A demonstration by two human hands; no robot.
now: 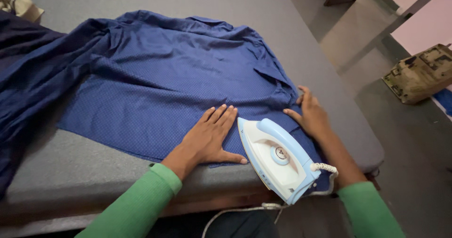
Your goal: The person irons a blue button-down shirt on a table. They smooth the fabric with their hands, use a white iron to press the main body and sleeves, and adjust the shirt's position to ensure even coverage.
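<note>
Blue shirt (pixel 155 83) spread on grey padded table (pixel 84 172). Left hand (pixel 209 137) flat, fingers wide, pressing hem. Right hand (pixel 310 115) open, smoothing cloth by collar. Iron (pixel 278 158) rests between hands, unheld. Step looks like smoothing before pressing; next move calls for gripping iron handle.

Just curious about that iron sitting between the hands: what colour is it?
The iron is white and light blue, seen in the head view.
</note>
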